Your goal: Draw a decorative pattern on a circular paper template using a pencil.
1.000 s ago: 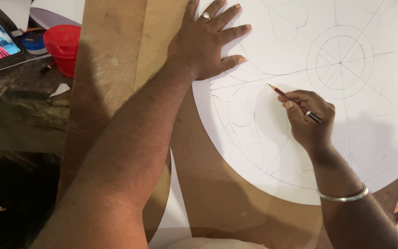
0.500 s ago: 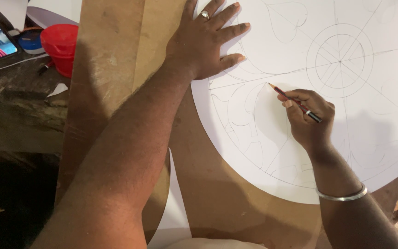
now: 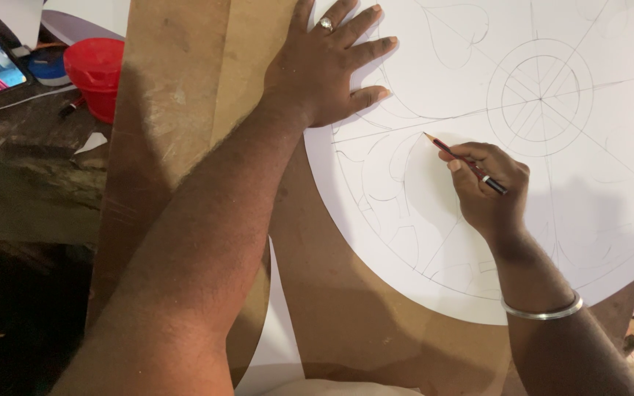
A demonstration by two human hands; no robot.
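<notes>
— What does the sheet look like?
— A large white paper circle (image 3: 552,242) with faint pencilled curves and spokes, lying on the brown board (image 3: 185,88), its rounded edge towards the board's near side.
— And the hands?
— Left hand (image 3: 328,62) spread flat on the paper's left edge; right hand (image 3: 487,187) pinching a red pencil (image 3: 464,163), tip on paper. Bare board lies left.

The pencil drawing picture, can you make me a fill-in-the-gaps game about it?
1. The right hand holds a red and black ____.
2. The left hand lies flat on the big white paper circle and wears a ____ on one finger.
3. The plastic cup at the far left is coloured ____.
4. The right wrist wears a silver ____.

Missing words: pencil; ring; red; bangle
</notes>
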